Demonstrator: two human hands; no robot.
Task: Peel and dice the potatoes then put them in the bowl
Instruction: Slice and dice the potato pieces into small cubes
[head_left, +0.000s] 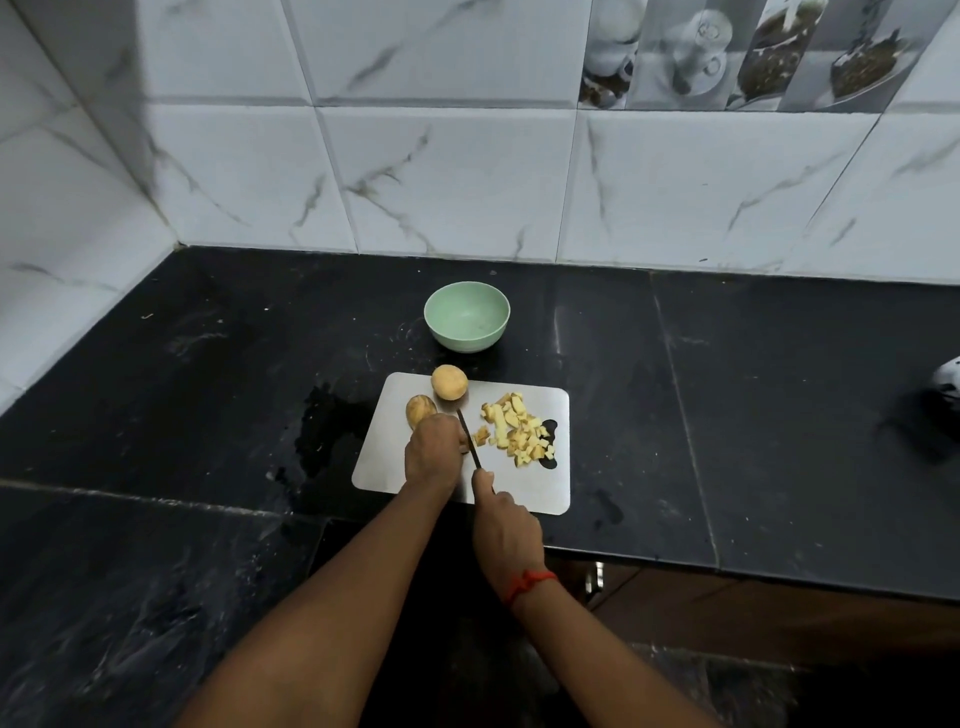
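A steel cutting board (519, 483) lies on the black counter. On its right part sits a pile of diced potato (519, 428). Two whole potatoes rest at its far left: a round one (449, 382) and a browner one (418, 409). My left hand (434, 451) curls down over a potato piece that it mostly hides. My right hand (506, 525) grips the handle of a knife (469, 439), whose dark blade stands right beside the left hand's fingers. A pale green bowl (466, 315) stands beyond the board and looks empty.
A wet dark patch (324, 431) spreads on the counter left of the board. The white marbled tile wall (467, 176) closes the back and left. A white and black object (948, 387) sits at the far right edge. The counter's front edge runs just below the board.
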